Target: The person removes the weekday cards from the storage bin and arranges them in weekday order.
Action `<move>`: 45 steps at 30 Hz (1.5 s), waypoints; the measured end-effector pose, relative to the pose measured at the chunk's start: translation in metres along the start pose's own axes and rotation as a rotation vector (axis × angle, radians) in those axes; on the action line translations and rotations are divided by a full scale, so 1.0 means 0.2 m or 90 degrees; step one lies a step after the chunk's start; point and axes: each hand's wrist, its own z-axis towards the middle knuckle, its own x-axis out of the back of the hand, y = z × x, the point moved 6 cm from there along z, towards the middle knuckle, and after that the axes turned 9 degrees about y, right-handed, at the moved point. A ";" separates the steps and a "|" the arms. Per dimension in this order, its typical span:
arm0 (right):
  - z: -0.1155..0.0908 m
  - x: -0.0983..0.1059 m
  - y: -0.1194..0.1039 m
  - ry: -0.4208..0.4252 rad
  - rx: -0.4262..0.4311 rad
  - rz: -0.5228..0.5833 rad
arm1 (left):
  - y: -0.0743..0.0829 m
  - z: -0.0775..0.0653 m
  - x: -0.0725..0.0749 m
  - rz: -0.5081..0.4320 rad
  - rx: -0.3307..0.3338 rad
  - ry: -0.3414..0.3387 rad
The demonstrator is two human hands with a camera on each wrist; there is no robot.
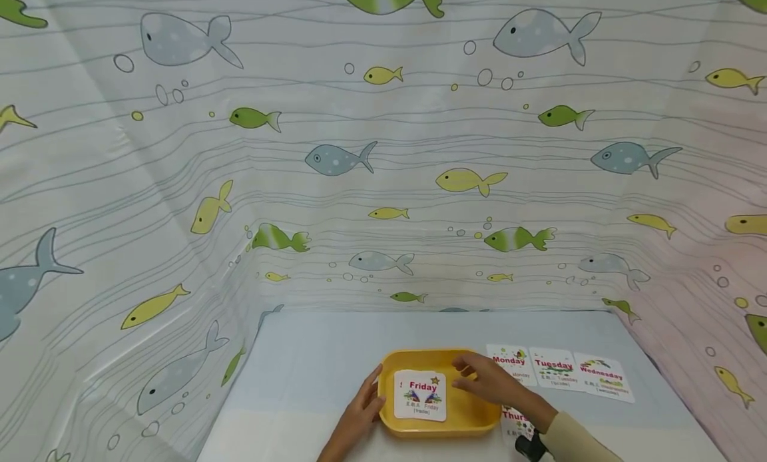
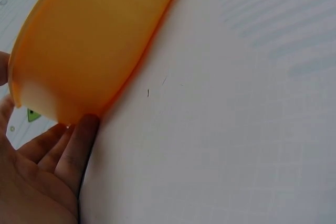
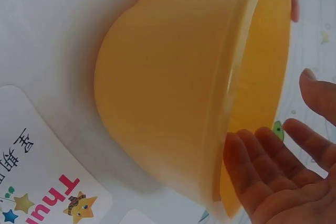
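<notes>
A yellow plastic basket stands on the table with a white Friday card lying in its left part. My left hand holds the basket's left end; the left wrist view shows its fingertips against the outer wall and a finger near the rim. Over the right part of the basket is my right hand, fingers spread and slightly bent, with nothing between them. In the right wrist view those fingers reach past the rim into the basket's mouth. Whether more cards lie under the Friday card I cannot tell.
Right of the basket lie a Monday card, a Tuesday card and a Wednesday card in a row. A Thursday card lies below Monday, partly covered by the right arm. A fish-patterned curtain surrounds the white table.
</notes>
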 end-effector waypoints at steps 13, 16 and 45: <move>0.06 -0.04 -0.04 -0.044 0.018 -0.023 | 0.00 -0.01 0.00 -0.009 -0.003 -0.005; 0.07 -0.05 -0.05 -0.056 0.033 -0.029 | 0.00 -0.01 0.00 -0.017 -0.006 -0.005; 0.16 -0.14 -0.07 -0.067 0.067 -0.133 | 0.00 -0.01 -0.01 -0.025 -0.008 -0.008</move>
